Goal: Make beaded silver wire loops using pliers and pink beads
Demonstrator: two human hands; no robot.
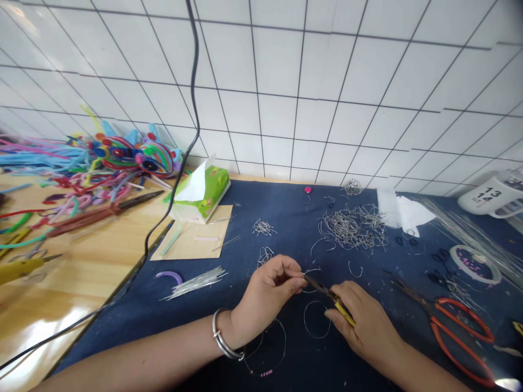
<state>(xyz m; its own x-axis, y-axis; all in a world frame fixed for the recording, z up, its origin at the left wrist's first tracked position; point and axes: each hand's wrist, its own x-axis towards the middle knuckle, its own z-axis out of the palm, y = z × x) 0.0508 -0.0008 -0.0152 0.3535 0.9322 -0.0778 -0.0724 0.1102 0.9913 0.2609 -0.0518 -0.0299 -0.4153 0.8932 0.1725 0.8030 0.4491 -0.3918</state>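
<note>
My left hand (272, 286), with a silver bangle at the wrist, pinches a thin bent wire (312, 270) between thumb and fingertips. My right hand (362, 318) is closed round yellow-handled pliers (342, 311), whose dark jaws meet the wire at my left fingertips. Just below lies a thin wire ring (305, 321) on the dark blue cloth (253, 198). Near the left wrist is a larger wire loop with several pink beads (266, 373). Whether the jaws are fully closed cannot be made out.
Red-handled scissors (460, 337) lie at the right, near a round dish of pink beads (476, 264). A tangled wire pile (353, 226), straight wires (200, 282), a tissue pack (210, 193) and a white mug (490, 193) stand further off. A black cable (195, 98) hangs at the left.
</note>
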